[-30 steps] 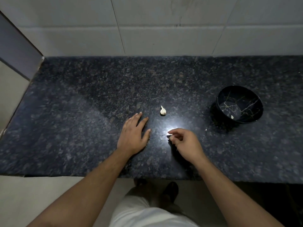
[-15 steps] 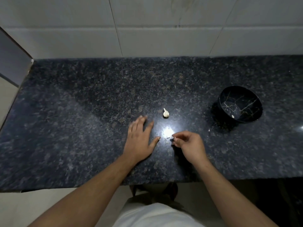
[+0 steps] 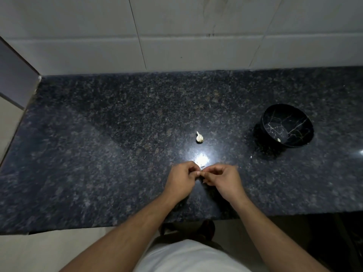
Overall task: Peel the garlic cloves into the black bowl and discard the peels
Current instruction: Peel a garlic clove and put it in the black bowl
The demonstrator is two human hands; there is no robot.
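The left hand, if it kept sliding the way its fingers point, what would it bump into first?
Its curled fingers point sideways, so the left hand would bump the right hand straight away; their fingertips already seem to meet around a small pale scrap, though depth is hard to judge.

Thing pinched between both hands (image 3: 202,173) too small to identify, pale speck in black bowl (image 3: 312,130) unclear, forearms cut off at bottom edge

Dark speckled granite counter (image 3: 98,154), pale tiled wall (image 3: 176,36) behind, light glare (image 3: 202,159) on stone
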